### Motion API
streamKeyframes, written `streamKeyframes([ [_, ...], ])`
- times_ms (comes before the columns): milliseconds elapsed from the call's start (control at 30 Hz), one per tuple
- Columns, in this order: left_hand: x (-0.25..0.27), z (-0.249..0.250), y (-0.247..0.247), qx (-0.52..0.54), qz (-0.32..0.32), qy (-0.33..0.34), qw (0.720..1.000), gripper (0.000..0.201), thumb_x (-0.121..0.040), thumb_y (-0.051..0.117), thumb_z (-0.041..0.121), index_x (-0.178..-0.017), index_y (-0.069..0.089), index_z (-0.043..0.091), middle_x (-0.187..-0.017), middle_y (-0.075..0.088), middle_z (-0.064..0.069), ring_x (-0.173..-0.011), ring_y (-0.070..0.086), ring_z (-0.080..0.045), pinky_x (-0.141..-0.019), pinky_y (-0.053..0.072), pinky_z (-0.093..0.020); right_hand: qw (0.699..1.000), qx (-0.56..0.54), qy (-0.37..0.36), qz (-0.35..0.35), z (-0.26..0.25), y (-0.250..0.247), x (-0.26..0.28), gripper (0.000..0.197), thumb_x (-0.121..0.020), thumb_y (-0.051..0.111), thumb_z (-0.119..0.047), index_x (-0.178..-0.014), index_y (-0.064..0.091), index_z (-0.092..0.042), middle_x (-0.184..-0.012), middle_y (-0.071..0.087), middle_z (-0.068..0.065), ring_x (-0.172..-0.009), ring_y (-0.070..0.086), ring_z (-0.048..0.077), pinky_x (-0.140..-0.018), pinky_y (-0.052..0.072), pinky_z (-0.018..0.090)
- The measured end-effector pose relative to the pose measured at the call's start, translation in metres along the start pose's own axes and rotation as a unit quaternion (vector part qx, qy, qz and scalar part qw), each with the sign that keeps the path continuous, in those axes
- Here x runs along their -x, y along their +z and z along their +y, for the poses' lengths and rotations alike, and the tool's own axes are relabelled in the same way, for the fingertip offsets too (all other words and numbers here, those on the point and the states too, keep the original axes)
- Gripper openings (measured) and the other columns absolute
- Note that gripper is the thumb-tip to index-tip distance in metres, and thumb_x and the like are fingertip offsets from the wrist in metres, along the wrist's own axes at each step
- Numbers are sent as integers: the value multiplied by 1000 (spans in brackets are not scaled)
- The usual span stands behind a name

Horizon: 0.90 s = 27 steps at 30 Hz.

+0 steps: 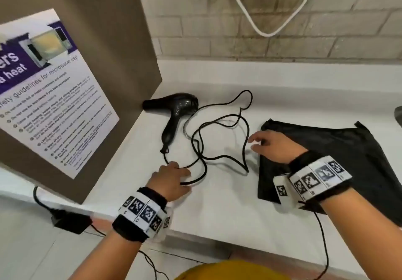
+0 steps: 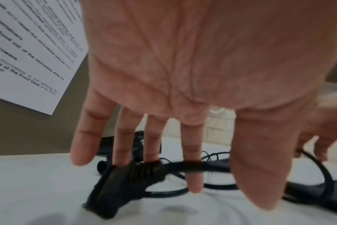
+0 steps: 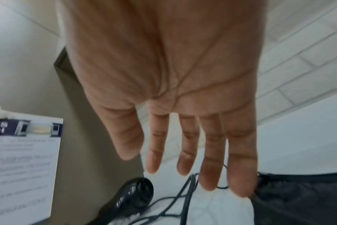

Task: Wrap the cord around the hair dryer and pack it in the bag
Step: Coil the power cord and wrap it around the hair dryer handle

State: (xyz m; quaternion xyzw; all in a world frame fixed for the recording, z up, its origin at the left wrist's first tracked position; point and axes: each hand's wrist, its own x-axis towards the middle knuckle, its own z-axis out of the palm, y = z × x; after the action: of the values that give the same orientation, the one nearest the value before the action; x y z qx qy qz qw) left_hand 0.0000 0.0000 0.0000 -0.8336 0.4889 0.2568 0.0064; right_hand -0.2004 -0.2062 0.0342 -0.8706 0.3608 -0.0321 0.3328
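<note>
Brown panel (image 1: pixel 121 40) crowds hair dryer (image 1: pixel 174 108); cord (image 1: pixel 217 140) loops sprawl between.

On the white and purple paper notice (image 1: pixel 43 97) beside you, you can read "heat" and "guidelines for microwave use"; the smaller print blurs.

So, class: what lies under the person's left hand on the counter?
Under the left hand lies the black cord with its plug on the white counter; the fingers hide part of the cord.

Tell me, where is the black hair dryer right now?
In the head view the black plastic hair dryer lies on the white counter, left of its loose black cord, beside the brown panel.
</note>
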Motion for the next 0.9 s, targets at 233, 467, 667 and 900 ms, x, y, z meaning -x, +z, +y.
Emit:
streamKeyframes([
  [233,-13,-9,-18,85,-34,32,995,18,-90,51,29,-79,64,23,-88,65,-2,-81,58,-16,-75,43,-28,970,112,-35,-215,-24,23,-8,36,-86,59,-32,-121,54,-30,-120,56,-5,-109,53,17,-96,40,28],
  [467,-36,-9,-76,423,118,1,898,22,-87,55,15,-66,53,11,-52,41,-1,-51,40,-18,-47,40,-25,978,60,-40,-195,-28,31,-12,21,-84,58,-13,-105,64,-16,-67,53,-6,-59,49,6,-59,40,11],
  [667,-54,3,-115,612,237,3,755,39,-94,43,42,-66,53,17,-45,33,7,-46,37,-6,-49,37,-24,956,106,-57,-268,-40,37,-13,34,-86,57,-41,-110,62,-17,-96,62,-1,-90,57,19,-84,45,30],
  [900,-77,9,-127,590,312,37,744,33,-96,44,33,-69,59,20,-52,32,7,-37,35,-1,-39,32,-15,996,72,22,43,-30,-1,-82,34,-92,50,-23,-125,51,-13,-128,47,13,-113,52,28,-91,38,27],
])
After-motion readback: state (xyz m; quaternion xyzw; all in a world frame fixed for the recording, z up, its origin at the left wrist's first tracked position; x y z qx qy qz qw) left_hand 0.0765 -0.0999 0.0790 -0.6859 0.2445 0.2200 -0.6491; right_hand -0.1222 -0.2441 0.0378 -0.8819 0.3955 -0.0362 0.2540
